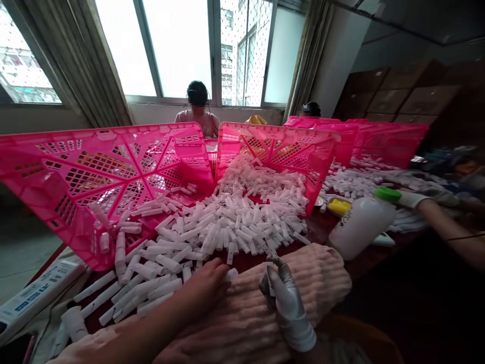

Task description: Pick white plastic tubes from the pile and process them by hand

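Observation:
My left hand (pixel 200 288) lies bare at the near edge of a heap of white plastic tubes (pixel 227 227), with its fingertips by a loose tube (pixel 232 274). It shows nothing held. My right hand (pixel 290 308) wears a silver-grey glove and rests on a ribbed pink cloth (pixel 322 283). Its fingertips pinch a small white tube (pixel 270 283). Two tilted pink plastic crates (pixel 102 172) (pixel 276 151) stand behind the heap, with tubes spilling from them across the table.
A co-worker's gloved hand (pixel 411 198) reaches in at the right beside a white bottle with a green cap (pixel 359 222). More pink crates and tubes lie beyond it. Two people sit across the table by the windows. Cardboard boxes (pixel 401 96) are stacked at the back right.

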Demonstrator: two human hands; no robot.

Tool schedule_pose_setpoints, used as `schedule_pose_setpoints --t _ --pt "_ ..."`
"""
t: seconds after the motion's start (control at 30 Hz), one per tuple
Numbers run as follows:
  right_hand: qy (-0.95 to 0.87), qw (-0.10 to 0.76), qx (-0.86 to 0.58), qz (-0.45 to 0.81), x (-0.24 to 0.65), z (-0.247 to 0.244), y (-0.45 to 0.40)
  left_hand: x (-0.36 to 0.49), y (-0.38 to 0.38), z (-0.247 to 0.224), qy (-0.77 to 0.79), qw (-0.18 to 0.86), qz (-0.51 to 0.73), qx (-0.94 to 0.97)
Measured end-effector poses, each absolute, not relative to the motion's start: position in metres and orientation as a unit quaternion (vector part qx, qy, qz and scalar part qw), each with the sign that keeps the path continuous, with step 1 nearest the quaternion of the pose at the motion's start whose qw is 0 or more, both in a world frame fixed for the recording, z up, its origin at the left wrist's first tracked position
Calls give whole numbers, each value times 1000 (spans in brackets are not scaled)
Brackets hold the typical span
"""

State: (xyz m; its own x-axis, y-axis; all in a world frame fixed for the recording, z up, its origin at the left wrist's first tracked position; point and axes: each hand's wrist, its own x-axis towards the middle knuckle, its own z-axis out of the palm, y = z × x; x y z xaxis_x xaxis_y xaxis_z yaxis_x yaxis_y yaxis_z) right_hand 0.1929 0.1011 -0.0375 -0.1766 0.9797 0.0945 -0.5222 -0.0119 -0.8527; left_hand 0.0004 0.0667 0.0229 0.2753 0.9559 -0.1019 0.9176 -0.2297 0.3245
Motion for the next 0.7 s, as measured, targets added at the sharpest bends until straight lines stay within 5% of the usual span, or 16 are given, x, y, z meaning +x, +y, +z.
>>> schedule_pose_setpoints --t 0.33,0.5,0.7 --pt "-425 543 -165 705 151 -1 65 25 -17 3 560 431 346 617" --pt "-557 570 -147 586 150 10 36 48 -23 -17 385 653 515 401" --pt "-472 481 -63 736 148 7 40 51 -21 -34 238 754 550 270"
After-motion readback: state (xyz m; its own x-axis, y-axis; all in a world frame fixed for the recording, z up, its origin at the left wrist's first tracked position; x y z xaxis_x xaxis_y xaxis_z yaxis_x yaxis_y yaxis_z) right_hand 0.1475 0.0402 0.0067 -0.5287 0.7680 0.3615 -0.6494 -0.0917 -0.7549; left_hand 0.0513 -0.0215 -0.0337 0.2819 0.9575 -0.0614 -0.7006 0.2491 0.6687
